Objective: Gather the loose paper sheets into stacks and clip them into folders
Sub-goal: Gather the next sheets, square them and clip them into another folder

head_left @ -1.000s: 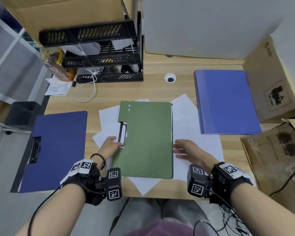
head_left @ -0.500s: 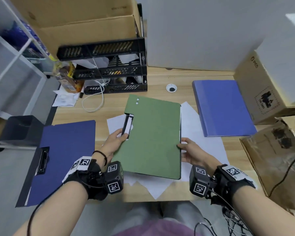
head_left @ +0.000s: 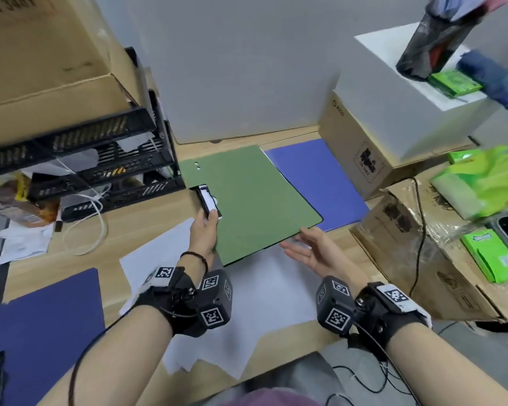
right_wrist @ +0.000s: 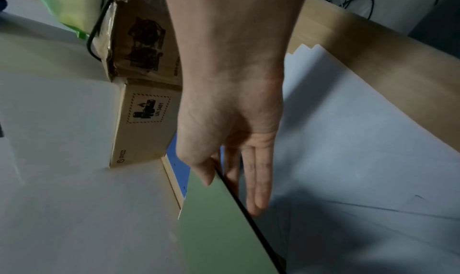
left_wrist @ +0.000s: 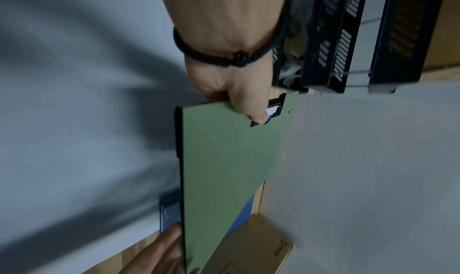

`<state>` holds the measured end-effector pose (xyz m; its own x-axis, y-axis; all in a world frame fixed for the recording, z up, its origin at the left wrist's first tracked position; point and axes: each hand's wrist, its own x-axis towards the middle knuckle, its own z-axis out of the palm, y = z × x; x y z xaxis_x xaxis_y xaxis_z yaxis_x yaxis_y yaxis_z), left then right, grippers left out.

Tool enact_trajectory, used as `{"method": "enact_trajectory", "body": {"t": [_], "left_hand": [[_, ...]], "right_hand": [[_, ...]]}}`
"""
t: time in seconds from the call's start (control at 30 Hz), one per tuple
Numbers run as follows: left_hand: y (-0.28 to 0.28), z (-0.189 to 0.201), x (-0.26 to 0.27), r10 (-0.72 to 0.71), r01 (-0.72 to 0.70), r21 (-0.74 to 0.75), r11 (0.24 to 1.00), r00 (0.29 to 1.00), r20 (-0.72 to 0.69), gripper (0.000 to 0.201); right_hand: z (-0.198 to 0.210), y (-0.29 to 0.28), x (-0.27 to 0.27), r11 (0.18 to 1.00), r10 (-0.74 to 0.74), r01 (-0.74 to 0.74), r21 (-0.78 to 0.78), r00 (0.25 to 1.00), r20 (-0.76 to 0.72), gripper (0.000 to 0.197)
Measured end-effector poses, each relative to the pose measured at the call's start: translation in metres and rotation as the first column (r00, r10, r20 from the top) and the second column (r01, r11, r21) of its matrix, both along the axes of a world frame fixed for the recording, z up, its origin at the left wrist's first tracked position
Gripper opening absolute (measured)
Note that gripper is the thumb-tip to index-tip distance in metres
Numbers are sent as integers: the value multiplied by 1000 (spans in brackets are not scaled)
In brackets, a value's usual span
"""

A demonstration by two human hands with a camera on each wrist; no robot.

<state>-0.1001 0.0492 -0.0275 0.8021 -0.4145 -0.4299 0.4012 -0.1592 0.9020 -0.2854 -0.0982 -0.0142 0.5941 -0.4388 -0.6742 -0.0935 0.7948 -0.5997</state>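
My left hand [head_left: 208, 221] grips the green folder [head_left: 252, 200] at its left edge, thumb on top beside the black clip [head_left: 207, 200], and holds it up off the desk. The folder tilts over the desk's far middle and partly covers the light blue folder [head_left: 314, 177]. My right hand [head_left: 301, 244] is open at the folder's near right edge. In the right wrist view its thumb [right_wrist: 206, 172] lies on the green cover [right_wrist: 219, 229] and its straight fingers lie beneath. Loose white sheets [head_left: 261, 303] lie fanned on the desk under both wrists. A dark blue folder [head_left: 41, 317] lies at the near left.
A black tray rack [head_left: 85, 159] and a white cable [head_left: 91, 224] stand at the back left under a big cardboard box. Cardboard boxes [head_left: 364, 159] line the right side. The nearer box [head_left: 423, 253] carries green tissue packs [head_left: 493, 256] and a black cord.
The green folder has risen off the sheets and moved toward the far right, over the light blue folder. My right hand has loosened from its edge. The head view has swung up and right.
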Motion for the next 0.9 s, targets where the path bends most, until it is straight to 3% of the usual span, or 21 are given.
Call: {"method": "enact_trajectory", "body": {"t": [0.17,0.37,0.6,0.9], "left_hand": [[-56,-9,-8,-133,133,-22,991,991,-21,25],[-98,-31,0,-326,344,133,929,935,-140,41],[-127,-48,0,-229,234,233,944,972,-46,62],[-157,-62,-10,-422,439,282,853,899,-120,82]], "right_hand": [[-29,-31,-11,995,-56,65,78,993,-109,40],[-56,-75,-10,982,-94,124,141,975,-199,38],[-81,-98,6,987,-35,80,140,954,-298,37],[-93,-127,-1,988,153,-121,96,850,-504,57]]}}
